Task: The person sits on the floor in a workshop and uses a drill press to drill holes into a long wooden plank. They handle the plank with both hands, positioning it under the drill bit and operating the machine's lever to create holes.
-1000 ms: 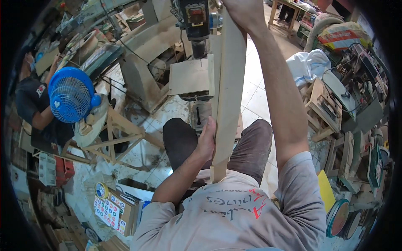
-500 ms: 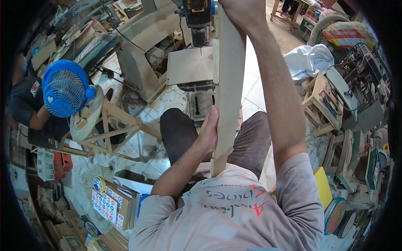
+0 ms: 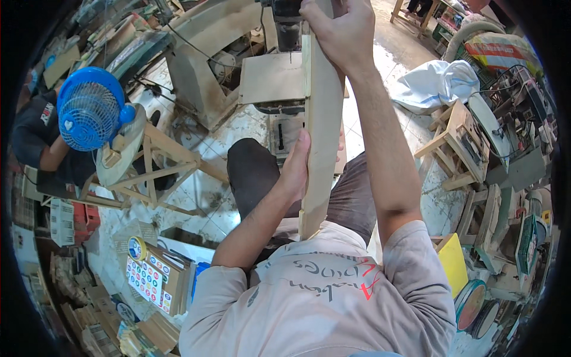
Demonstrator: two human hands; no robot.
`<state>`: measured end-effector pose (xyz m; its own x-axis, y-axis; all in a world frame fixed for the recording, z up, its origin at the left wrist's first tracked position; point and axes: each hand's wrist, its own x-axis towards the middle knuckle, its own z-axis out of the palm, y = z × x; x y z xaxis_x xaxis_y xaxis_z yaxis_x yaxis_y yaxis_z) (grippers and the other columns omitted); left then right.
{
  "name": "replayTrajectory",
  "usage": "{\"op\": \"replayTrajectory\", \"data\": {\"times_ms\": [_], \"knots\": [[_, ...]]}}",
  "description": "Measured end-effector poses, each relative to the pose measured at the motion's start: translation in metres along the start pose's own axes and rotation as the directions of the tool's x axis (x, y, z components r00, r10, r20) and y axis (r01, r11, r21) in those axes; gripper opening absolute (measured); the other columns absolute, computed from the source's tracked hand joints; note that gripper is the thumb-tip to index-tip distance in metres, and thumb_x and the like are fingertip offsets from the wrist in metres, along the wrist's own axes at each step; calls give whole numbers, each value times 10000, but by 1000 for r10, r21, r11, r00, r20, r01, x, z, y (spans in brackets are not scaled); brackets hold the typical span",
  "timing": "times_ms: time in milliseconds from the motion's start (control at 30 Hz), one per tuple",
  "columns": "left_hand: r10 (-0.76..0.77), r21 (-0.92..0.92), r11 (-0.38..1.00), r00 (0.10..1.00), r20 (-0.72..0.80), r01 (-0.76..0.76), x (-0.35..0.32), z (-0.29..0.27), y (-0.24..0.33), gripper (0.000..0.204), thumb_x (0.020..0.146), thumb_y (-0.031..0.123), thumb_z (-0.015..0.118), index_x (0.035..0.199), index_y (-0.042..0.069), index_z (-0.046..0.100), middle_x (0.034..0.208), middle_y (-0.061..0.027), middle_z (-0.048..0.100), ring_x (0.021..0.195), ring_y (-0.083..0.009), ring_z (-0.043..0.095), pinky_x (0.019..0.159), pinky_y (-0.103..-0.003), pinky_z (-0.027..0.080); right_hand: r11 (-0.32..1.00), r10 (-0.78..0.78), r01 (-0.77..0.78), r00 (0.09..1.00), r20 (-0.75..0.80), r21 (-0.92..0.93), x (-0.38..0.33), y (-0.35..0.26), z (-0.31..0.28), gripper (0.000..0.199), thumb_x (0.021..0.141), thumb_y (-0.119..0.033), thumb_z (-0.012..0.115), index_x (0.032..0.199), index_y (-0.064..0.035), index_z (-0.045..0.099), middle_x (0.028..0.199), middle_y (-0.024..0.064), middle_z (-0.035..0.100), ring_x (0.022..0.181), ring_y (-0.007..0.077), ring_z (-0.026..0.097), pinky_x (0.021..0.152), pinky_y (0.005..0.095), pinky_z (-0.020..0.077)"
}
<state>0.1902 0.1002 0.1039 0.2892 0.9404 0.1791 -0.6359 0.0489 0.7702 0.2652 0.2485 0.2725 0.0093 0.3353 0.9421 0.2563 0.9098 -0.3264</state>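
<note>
Nothing much has shifted: right hand and left hand still grip the upright plank; steady feeding probably matters.

- Board: pale bare wood, smooth, matt.
- Machine table: flat matt wood or board, dusty.
- Fan: glossy blue plastic grille.
- Frame: raw, unpainted wood.
- Floor: glossy tiles, gritty with sawdust.
- Shirt: soft matt grey cloth.
- Sheet: crumpled white cloth or plastic.
</note>
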Motion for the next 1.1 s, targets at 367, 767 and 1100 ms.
{"op": "replayTrajectory", "data": {"times_ms": [367, 767, 1100], "knots": [[-65, 31, 997, 978, -200, 72, 8, -1, 0, 701, 1040, 622, 266, 1306, 34, 540, 1101, -64, 637, 993, -127, 613, 896, -308, 509, 1000, 7, -7, 1000, -28, 17, -39, 15, 10, 361, 826, -99, 666, 1163, 31, 646, 1107, 186, 622, 1042, 296, 616, 938, 375, 496], [-35, 107, 993, 983, -182, 55, 15, -10, -7, 770, 986, 703, 318, 1333, 52, 537, 1141, -91, 652, 972, -139, 636, 882, -316, 530, 996, 52, -46, 996, -74, 76, -39, 26, 8, 336, 820, -107, 680, 1124, 36, 663, 1090, 192, 635, 1025, 304, 627, 918, 377, 507], [63, 236, 972, 974, -218, -10, 16, -14, -7, 688, 999, 605, 424, 1340, 14, 510, 1245, -137, 635, 1043, -201, 661, 835, -352, 570, 1000, -14, 14, 998, -57, 5, -61, 33, 13, 349, 866, -154, 654, 1152, 47, 652, 1121, 243, 634, 1082, 367, 587, 971, 421, 462]]}}
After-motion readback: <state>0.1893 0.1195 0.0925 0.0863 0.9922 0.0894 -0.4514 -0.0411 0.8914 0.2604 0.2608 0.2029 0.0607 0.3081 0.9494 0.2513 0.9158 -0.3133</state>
